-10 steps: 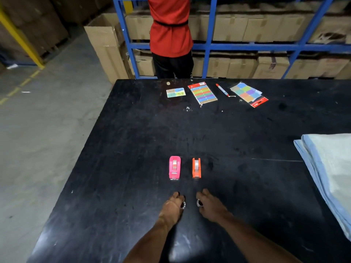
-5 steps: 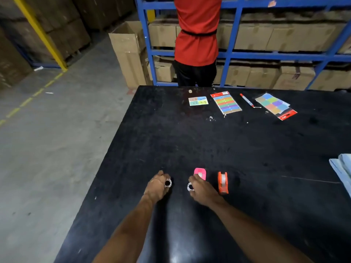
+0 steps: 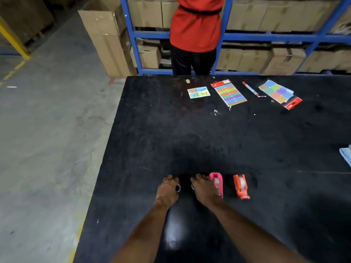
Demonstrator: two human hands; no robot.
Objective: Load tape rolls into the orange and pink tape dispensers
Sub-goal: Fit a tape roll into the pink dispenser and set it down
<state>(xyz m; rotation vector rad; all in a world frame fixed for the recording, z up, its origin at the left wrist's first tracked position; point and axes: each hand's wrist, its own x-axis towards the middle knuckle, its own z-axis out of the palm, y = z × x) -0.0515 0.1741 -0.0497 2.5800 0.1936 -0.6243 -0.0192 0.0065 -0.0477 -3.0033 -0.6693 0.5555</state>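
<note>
On the black table [image 3: 190,130], a pink tape dispenser [image 3: 217,183] and an orange tape dispenser [image 3: 241,188] stand side by side, each with a clear tape roll showing in it. My left hand [image 3: 168,190] is closed around a small tape roll [image 3: 178,187]. My right hand [image 3: 205,189] grips a second small tape roll [image 3: 193,186] and lies just left of the pink dispenser, partly covering it. Both hands rest low on the table, a short gap between them.
At the far edge lie a coloured card [image 3: 198,92], a pack of coloured strips [image 3: 228,93], a red pen [image 3: 250,89] and a second sticker pack [image 3: 280,93]. A folded blue cloth [image 3: 346,154] is at the right edge. A person in red [image 3: 195,23] stands at blue shelving.
Both hands, each holding a roll, have moved left across the table relative to the dispensers. The camera view has shifted left and closer, so the cloth is almost out of frame.
</note>
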